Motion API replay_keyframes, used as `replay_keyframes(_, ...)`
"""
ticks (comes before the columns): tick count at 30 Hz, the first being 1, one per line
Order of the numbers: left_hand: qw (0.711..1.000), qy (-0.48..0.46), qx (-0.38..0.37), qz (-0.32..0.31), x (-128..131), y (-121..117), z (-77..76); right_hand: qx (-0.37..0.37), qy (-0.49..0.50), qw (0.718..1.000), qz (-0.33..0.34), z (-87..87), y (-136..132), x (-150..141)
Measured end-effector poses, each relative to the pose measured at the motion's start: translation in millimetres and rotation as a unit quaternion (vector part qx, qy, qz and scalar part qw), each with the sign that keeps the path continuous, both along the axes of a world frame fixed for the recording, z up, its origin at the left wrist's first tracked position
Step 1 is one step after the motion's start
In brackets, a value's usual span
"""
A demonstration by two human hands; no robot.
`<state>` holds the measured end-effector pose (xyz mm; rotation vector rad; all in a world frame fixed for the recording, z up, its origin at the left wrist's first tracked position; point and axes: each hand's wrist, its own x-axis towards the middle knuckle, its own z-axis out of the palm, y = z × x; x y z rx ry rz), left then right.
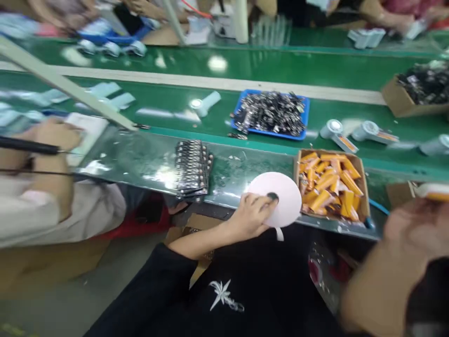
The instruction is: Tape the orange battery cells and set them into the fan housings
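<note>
My left hand (250,213) is closed on a flat white roll (286,199) with a dark centre, held at the table's front edge. A short white strip hangs from the roll's lower side. Far to the right, my right hand (416,229) is raised and smeared by motion. Its fingers are around a white and orange piece (437,193), partly cut off by the frame. Between the hands a cardboard box (365,187) holds many orange pieces (328,180). Left of the roll lies a stack of black, strip-like parts (192,168).
A blue tray (271,135) of small dark metallic parts sits behind the table edge. Light-blue handled housings (206,104) lie along the green belt (168,100). A cardboard box (396,98) of dark parts stands at right. A co-worker's arm (56,154) is at left; others work opposite.
</note>
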<state>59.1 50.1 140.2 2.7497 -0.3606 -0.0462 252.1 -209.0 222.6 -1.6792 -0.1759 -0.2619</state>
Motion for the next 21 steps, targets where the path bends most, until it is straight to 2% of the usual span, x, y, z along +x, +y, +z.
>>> replay_keyframes(2, 0.998, 0.055, -0.015, -0.006, 20.5, 34.1, 5.0, 0.048, -0.033, 0.995, -0.082, -14.2, -2.3, 2.4)
replay_keyframes(4, 0.996, 0.070, -0.050, -0.006, 51.3, 74.2, 15.1, 0.045, -0.028, 0.987, -0.152, -36.7, 2.3, -3.2)
replay_keyframes(5, 0.996, 0.063, -0.061, 0.022, 70.0, 96.1, 21.6, 0.028, -0.014, 0.985, -0.168, -47.2, 5.3, -7.0)
replay_keyframes(6, 0.994, 0.049, -0.065, 0.068, 90.4, 119.6, 28.2, 0.008, -0.002, 0.985, -0.173, -55.9, 8.0, -10.4)
replay_keyframes(7, 0.988, 0.034, -0.052, 0.140, 112.3, 144.6, 34.2, -0.005, 0.003, 0.984, -0.176, -62.1, 10.2, -12.9)
replay_keyframes(9, 0.970, 0.013, -0.014, 0.243, 157.3, 198.7, 42.2, -0.014, -0.003, 0.983, -0.184, -68.0, 12.8, -14.3)
replay_keyframes(11, 0.930, -0.009, 0.087, 0.356, 197.4, 253.8, 43.3, -0.015, -0.009, 0.982, -0.188, -68.6, 13.2, -13.3)
replay_keyframes(13, 0.901, 0.027, 0.156, 0.404, 225.6, 302.0, 39.2, -0.016, 0.000, 0.983, -0.185, -68.1, 11.5, -13.8)
replay_keyframes(15, 0.898, 0.070, 0.182, 0.395, 240.2, 337.5, 32.3, -0.023, 0.031, 0.981, -0.192, -67.9, 6.4, -17.2)
replay_keyframes(18, 0.925, 0.090, 0.172, 0.328, 245.4, 368.1, 20.1, -0.060, 0.093, 0.972, -0.206, -62.1, -6.9, -21.4)
replay_keyframes(21, 0.957, 0.096, 0.163, 0.220, 248.2, 388.1, 7.1, -0.117, 0.058, 0.983, -0.132, -38.2, -9.3, -8.1)
